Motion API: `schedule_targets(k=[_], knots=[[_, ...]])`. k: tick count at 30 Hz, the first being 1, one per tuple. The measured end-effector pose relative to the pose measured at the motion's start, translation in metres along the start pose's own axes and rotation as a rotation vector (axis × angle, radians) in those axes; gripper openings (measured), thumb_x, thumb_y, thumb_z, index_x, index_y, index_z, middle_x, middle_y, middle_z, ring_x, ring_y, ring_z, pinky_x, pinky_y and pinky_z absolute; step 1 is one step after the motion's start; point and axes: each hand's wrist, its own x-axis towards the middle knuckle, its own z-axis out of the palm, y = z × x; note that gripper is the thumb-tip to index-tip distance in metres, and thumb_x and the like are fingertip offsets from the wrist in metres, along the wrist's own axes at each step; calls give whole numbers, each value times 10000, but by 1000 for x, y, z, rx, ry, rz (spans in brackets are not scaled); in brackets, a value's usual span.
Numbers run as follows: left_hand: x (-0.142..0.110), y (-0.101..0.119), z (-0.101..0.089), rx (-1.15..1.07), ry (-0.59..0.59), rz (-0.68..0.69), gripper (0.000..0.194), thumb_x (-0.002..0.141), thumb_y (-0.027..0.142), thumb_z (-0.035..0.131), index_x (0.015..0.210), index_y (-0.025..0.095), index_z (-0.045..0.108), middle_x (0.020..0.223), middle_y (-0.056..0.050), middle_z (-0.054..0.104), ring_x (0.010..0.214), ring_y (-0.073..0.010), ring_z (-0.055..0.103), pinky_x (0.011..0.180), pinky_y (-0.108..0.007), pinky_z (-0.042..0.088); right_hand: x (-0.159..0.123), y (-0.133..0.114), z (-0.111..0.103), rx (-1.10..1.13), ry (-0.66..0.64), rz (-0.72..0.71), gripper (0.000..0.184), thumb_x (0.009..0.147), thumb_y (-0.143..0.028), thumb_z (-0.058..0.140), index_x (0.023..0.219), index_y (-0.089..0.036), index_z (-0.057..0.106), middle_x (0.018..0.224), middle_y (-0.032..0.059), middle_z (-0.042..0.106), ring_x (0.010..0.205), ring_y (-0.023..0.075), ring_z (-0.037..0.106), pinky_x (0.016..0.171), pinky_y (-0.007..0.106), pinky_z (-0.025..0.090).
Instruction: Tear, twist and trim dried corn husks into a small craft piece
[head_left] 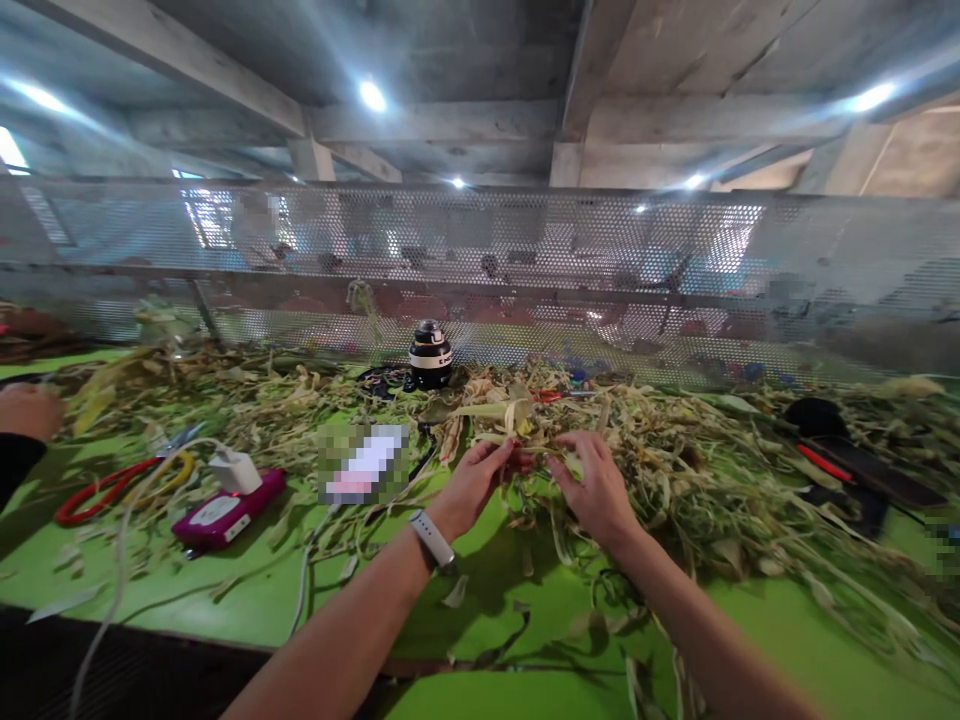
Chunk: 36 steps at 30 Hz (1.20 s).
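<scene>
My left hand (476, 487), with a white watch band at the wrist, pinches a dried plant (517, 415) with pale yellow-green leaves. Close by on the right, the fingers of my right hand (598, 487) curl around strands of the same plant, though its fingertips are partly covered by leaves. Both hands are over the near edge of a long heap of dried stems and leaves (675, 470). The heap lies on a bright green table (487, 620).
Left of my hands lie a phone (367, 465), a magenta power strip (231, 510) with a white charger (235, 470), and red-handled scissors (105, 492). A black jar (430, 358) stands before a perforated metal screen (525, 260). Another person's hand (30, 410) appears far left.
</scene>
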Motion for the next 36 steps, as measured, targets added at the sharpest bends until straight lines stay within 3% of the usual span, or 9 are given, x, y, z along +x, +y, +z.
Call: schedule_targets(k=[2,3,7,10,15,19,24,30,36], knots=[[-1,-2,2,-50,-42,52,302,646,422,709,796,172,631,777,-26,685,799,-157,618,803,-293,426,-2,-6,-1,-83,141,-65,150,827,-306,501,901,-199,575,941,93,587,929,232,500,828,363,378],[-2,-2,3,-46,-50,74,291,665,415,697,819,175,639,820,-37,693,860,-168,617,844,-304,416,-4,-9,0,-94,128,-80,139,839,-299,485,871,-198,575,904,89,591,903,227,506,816,355,378],[-5,-4,5,22,-29,94,282,691,391,682,875,180,651,873,-56,702,960,-199,602,902,-335,400,-10,-17,12,-4,-219,-19,258,856,-343,461,661,-194,537,668,34,555,658,166,498,628,277,375],[-6,-5,6,67,-55,85,289,699,380,677,889,164,658,853,-59,706,920,-203,614,893,-341,409,-13,-18,22,144,-335,80,274,839,-360,466,641,-182,530,641,20,546,614,149,486,580,256,366],[-7,-7,9,57,-98,90,285,706,372,670,890,154,674,817,-55,705,855,-189,621,878,-334,420,-13,-17,30,434,-315,218,250,819,-358,463,732,-155,579,682,26,579,624,144,490,586,249,401],[-8,-6,10,129,-64,113,252,695,370,676,798,141,701,765,-57,698,793,-181,607,798,-300,440,-14,-12,33,509,-297,250,243,809,-361,469,703,-160,556,648,8,527,602,130,447,576,245,387],[-7,-4,8,239,-43,119,274,705,400,656,763,141,722,701,-52,688,714,-174,589,697,-274,440,-14,-7,33,606,-396,232,280,800,-404,481,636,-176,485,587,-29,423,551,104,365,517,222,335],[-6,1,8,104,-11,91,302,653,377,712,842,141,705,747,-60,697,830,-202,613,808,-307,435,-16,-9,33,654,-499,243,323,805,-445,492,625,-180,459,573,-40,413,550,99,373,518,220,323],[-5,7,4,16,4,23,298,656,384,704,841,154,662,700,-19,649,691,-139,591,614,-230,439,-9,-8,21,628,-380,468,440,766,-570,489,576,-174,500,503,-39,405,471,94,358,450,225,282]])
